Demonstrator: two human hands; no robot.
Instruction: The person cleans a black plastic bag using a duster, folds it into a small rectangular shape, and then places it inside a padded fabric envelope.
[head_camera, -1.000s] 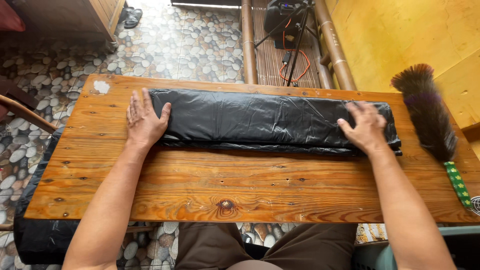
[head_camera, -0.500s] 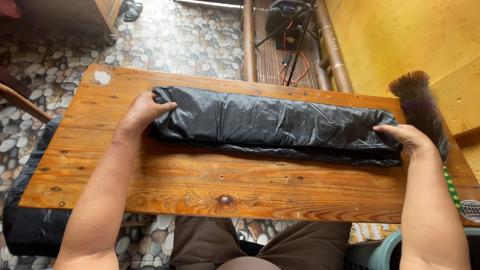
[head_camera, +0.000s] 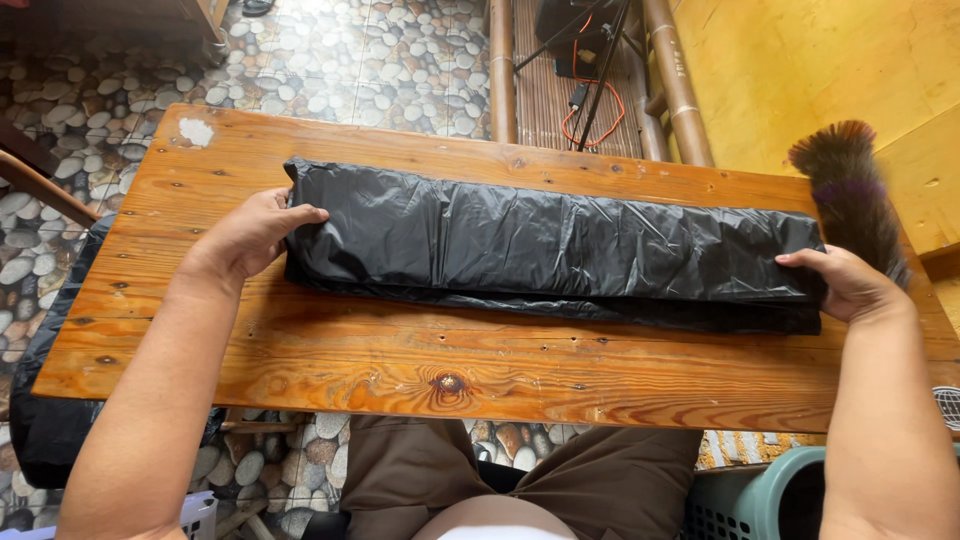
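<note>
Folding step: left hand and right hand gripping opposite ends of folded black plastic bag on table. Next move calls for even grip at both ends.

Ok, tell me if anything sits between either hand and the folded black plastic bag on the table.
Nothing visible does. The left hand grips the left end of the black plastic bag, and the right hand holds its right end. The feather duster lies beyond the right hand, not between.

No packages, labels, signs or screens visible anywhere in view.
</note>
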